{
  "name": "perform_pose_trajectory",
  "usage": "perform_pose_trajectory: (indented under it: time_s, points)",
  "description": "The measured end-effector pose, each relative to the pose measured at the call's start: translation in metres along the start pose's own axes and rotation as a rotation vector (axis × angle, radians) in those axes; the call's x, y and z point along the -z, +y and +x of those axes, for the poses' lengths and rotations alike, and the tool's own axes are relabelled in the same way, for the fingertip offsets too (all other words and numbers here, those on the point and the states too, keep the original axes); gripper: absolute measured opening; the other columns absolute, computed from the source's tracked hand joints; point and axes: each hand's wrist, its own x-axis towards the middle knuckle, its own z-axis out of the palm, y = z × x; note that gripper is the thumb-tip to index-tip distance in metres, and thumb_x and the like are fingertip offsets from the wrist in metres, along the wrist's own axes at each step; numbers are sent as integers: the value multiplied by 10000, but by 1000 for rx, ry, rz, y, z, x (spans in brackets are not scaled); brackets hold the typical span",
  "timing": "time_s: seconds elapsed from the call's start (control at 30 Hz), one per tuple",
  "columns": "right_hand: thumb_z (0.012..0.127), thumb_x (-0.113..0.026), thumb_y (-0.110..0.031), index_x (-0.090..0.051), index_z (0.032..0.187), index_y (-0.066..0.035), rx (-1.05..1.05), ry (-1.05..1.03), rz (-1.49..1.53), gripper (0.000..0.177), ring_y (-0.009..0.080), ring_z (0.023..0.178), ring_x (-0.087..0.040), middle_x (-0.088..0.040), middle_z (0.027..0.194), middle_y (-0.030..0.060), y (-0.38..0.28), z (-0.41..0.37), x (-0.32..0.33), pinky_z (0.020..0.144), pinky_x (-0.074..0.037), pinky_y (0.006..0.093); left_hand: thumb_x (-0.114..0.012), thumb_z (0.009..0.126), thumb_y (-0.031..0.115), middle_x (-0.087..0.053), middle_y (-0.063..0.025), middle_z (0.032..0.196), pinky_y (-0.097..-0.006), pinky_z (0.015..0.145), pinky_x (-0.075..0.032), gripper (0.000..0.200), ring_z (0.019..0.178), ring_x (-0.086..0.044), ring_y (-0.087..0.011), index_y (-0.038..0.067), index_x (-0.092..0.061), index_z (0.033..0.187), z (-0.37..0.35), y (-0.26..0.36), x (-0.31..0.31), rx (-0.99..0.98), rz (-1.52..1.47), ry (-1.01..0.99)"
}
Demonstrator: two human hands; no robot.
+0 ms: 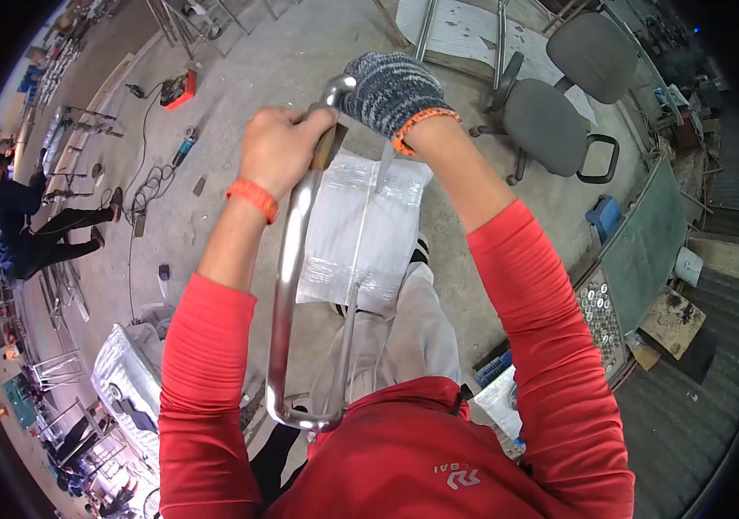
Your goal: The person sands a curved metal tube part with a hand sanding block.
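Observation:
A shiny bent metal tube (288,268) forms a long loop with rounded corners, its near end close to my red shirt. My left hand (280,149), bare with an orange wristband, is closed on the tube near its far end, thumb pressed along it. A brownish strip (327,145) lies against the metal just below that thumb. My right hand (393,91), in a grey knit glove with an orange cuff, is closed round the far bend; its fingertips are hidden. Beneath the tube is a flat white package (326,233) in clear plastic wrap, in front of my legs.
A blue grinder (185,147) and its cable lie on the concrete floor at left, near a red-orange case (179,90). Grey office chairs (551,125) stand at upper right, beside a green board (644,251). At far left, a person (19,212) in dark clothes works.

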Motion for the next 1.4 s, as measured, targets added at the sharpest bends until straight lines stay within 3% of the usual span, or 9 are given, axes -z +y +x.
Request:
perform_pose_trajectory:
  time_s: [0.1,0.17,0.3,0.63,0.73,0.93,0.97,1.23,1.4]
  points:
    - [836,-606,-299,-747,958,-72,-25,6,6,293,370,885,-697,-718,934,192,4,4,-1,785,-560,460,-666,898,347,-591,-80,558,-323,495,-394,406,510,-504,-114,-29,-697,747,-34,-3,2,-88,81,24]
    - [826,-585,-235,-743,940,-57,-81,-49,11,264,373,861,-701,-719,911,190,3,2,6,760,-560,468,-695,835,347,-538,-196,538,-410,493,-413,411,455,-535,-272,-31,-656,678,-102,-21,9,-126,183,50]
    - [818,-595,-222,-751,885,-53,-6,-13,-16,240,358,815,-710,-721,880,186,12,1,-15,721,-563,464,-742,788,138,-591,-197,662,-386,558,-448,179,576,-577,-295,-25,-706,852,-229,-37,25,-84,112,97]
    - [831,-593,-224,-757,913,-68,-100,15,68,241,360,838,-715,-725,906,183,0,-9,-3,702,-567,475,-663,856,376,-559,-218,537,-411,517,-451,465,472,-587,-248,-44,-648,656,-20,19,-2,-129,228,94]
    - [818,-605,-213,-757,919,-68,-60,40,79,234,358,849,-717,-726,915,182,1,0,-5,699,-567,473,-646,856,367,-574,-203,542,-393,536,-475,449,494,-624,-245,-41,-659,672,-27,15,-8,-106,302,185]
    - [834,-586,-211,-758,910,-63,-79,-137,68,240,353,846,-721,-725,910,188,11,5,-11,705,-567,468,-740,807,207,-525,-181,553,-403,515,-417,244,487,-510,-313,-13,-658,740,-223,-10,18,-155,334,184]
    - [839,-579,-210,-762,890,-66,-55,20,98,238,362,848,-719,-726,904,186,6,-1,-7,705,-566,464,-750,797,208,-530,-187,567,-408,541,-426,270,509,-508,-323,-14,-634,696,-231,-8,17,-83,292,198]
    - [839,-598,-234,-763,902,-84,-80,-73,63,232,346,840,-718,-732,895,157,-2,-12,11,692,-566,469,-745,826,286,-620,-205,609,-351,517,-473,393,477,-583,-264,-60,-639,674,-45,22,-7,-22,314,117]
    - [861,-591,-227,-737,996,-106,117,-109,42,233,332,885,-713,-729,924,140,14,-8,19,717,-564,463,-728,860,275,-634,-108,638,-306,563,-468,334,549,-573,-162,-56,-691,832,-53,41,38,84,224,79]
